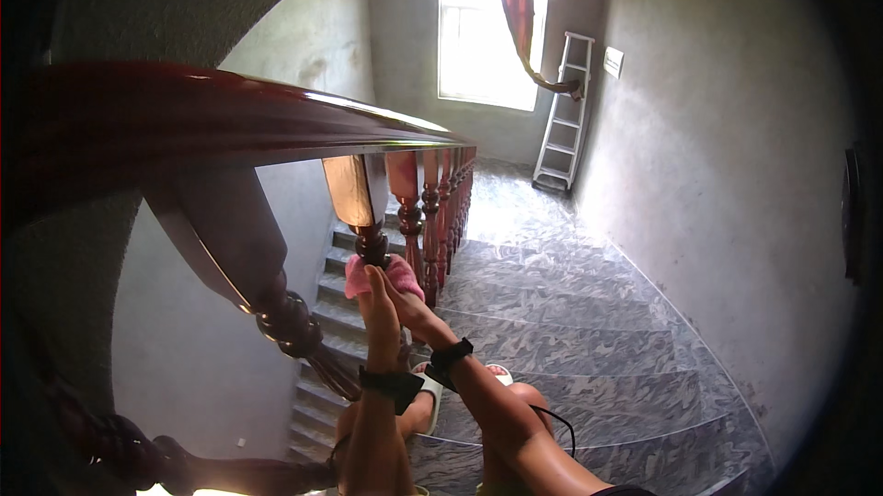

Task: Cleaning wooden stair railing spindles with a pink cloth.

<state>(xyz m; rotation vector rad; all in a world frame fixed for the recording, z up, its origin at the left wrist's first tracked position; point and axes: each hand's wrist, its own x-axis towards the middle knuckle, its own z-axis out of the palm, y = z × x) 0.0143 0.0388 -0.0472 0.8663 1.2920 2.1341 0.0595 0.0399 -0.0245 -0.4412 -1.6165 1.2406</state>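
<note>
My left hand [379, 306] and my right hand [412, 308] are pressed close together around a turned wooden baluster [371, 242] of the stair railing. Between my palms and the wood is a pink cloth [404, 276], wrapped about the baluster just below its turned rings. Part of the cloth and the lower shaft are hidden behind my hands. A dark band with a small black device [393, 385] sits on my left wrist, and another black band [452, 354] is on my right wrist.
Above my hands runs a glossy dark-red handrail [276, 113]. A nearer baluster [234, 240] stands to the left. Marble-patterned stairs [552, 344] descend ahead; another flight [317, 385] shows beyond the railing. An aluminium stepladder [564, 123] leans by the curtained window [476, 33].
</note>
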